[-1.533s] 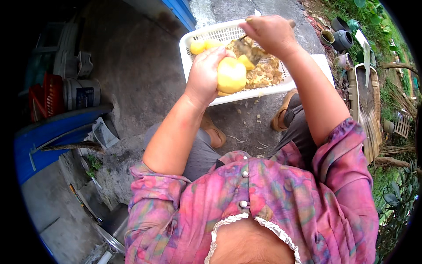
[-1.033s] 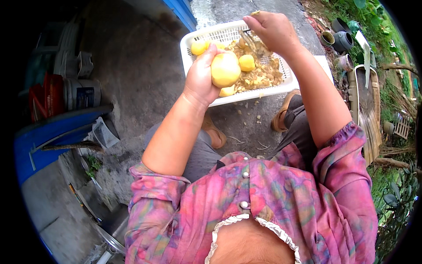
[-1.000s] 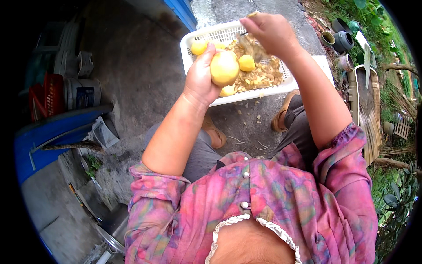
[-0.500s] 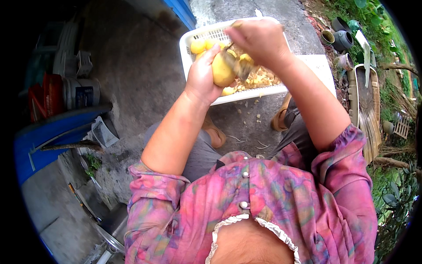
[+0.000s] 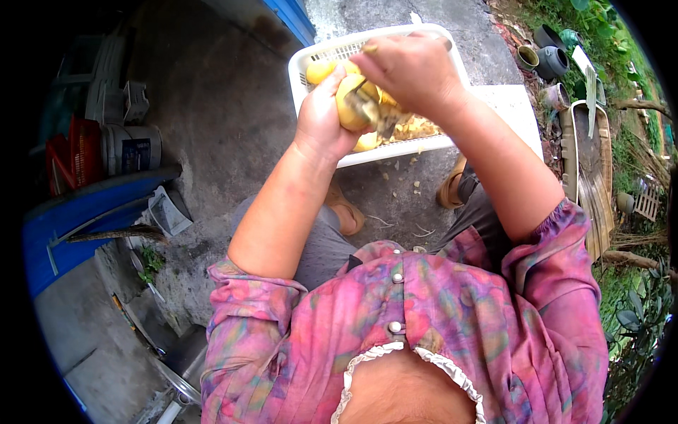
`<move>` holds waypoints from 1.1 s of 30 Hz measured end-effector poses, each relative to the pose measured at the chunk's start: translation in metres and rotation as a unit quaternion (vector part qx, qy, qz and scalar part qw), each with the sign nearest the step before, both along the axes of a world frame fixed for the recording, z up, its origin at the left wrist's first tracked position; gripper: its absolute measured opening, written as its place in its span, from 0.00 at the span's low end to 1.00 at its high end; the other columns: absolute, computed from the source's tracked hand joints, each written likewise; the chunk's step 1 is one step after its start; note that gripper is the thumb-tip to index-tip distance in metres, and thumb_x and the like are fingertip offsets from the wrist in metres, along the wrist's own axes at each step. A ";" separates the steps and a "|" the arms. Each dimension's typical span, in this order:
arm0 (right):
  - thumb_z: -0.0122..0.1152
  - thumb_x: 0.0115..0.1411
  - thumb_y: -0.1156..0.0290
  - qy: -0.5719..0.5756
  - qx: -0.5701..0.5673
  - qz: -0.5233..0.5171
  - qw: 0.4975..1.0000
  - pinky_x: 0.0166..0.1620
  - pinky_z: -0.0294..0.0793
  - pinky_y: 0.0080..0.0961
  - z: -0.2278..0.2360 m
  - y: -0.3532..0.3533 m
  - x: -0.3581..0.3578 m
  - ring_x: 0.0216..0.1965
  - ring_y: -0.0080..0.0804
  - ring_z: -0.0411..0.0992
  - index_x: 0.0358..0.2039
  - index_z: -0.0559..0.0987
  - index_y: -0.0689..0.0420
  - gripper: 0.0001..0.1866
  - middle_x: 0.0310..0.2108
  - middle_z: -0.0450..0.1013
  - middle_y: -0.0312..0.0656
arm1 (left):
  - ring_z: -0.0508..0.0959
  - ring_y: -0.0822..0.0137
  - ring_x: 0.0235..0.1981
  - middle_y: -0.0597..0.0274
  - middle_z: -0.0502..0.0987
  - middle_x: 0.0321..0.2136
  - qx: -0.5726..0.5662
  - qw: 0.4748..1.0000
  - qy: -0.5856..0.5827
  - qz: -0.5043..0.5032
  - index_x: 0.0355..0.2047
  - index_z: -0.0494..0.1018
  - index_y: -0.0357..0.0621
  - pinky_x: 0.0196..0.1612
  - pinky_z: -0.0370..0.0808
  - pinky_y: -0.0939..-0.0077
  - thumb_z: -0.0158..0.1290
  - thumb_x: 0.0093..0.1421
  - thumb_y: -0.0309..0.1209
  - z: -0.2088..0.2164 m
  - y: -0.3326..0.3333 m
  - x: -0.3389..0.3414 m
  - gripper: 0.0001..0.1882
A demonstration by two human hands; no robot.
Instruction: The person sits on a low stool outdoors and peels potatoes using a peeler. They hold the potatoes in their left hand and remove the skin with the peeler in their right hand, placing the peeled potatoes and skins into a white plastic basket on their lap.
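Over a white plastic basket point(image 5: 378, 156), my left hand point(image 5: 321, 131) grips a yellow potato point(image 5: 347, 107) from its left side. My right hand point(image 5: 417, 74) is closed in a fist around a small peeling tool point(image 5: 366, 104), whose working end lies against the potato. Motion smears the tool, and its handle is mostly covered by my fingers, so its exact shape does not show. A strip of brownish peel point(image 5: 388, 120) hangs by the potato. Beyond my left hand sit peeled yellow potatoes point(image 5: 321, 72) in the basket. Peelings point(image 5: 420, 128) are heaped on its right side.
My feet in brown shoes point(image 5: 449, 189) stand at the basket's near side, with peel scraps between them. A flat white board point(image 5: 519, 116) lies to the right. Pots point(image 5: 551, 63) line the garden edge; a white bucket point(image 5: 138, 150) and red crate point(image 5: 83, 148) stand left.
My right hand has shifted slightly left, and the tool's end has moved across the potato. The potato has turned a little in my left hand, showing more pale surface.
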State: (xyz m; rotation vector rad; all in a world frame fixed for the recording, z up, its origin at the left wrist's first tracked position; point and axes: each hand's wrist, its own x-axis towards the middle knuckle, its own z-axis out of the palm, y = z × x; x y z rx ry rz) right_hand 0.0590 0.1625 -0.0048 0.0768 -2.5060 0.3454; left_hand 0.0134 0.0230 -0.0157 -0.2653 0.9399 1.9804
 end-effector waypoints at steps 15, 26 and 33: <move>0.50 0.61 0.51 -0.154 -0.116 -0.073 0.979 0.34 0.75 0.42 -0.010 0.022 -0.008 0.28 0.46 0.76 0.26 0.80 0.55 0.21 0.23 0.76 0.47 | 0.76 0.57 0.40 0.50 0.74 0.41 -0.034 0.998 0.052 0.008 0.49 0.65 0.42 0.40 0.75 0.60 0.38 0.68 0.45 -0.015 -0.010 -0.008 0.21; 0.51 0.61 0.52 -0.210 -0.148 -0.076 0.963 0.35 0.75 0.42 -0.015 0.024 -0.008 0.29 0.46 0.76 0.28 0.81 0.55 0.20 0.24 0.77 0.47 | 0.70 0.47 0.54 0.49 0.67 0.55 0.152 0.974 -0.022 -0.168 0.59 0.57 0.41 0.49 0.74 0.47 0.37 0.68 0.48 0.004 -0.014 -0.001 0.27; 0.50 0.61 0.51 -0.197 -0.128 -0.071 0.969 0.36 0.75 0.42 -0.012 0.036 -0.009 0.29 0.47 0.76 0.29 0.81 0.54 0.20 0.24 0.77 0.47 | 0.72 0.48 0.51 0.48 0.66 0.53 0.177 0.947 0.054 -0.262 0.60 0.55 0.42 0.51 0.74 0.51 0.50 0.59 0.33 -0.003 -0.025 -0.015 0.30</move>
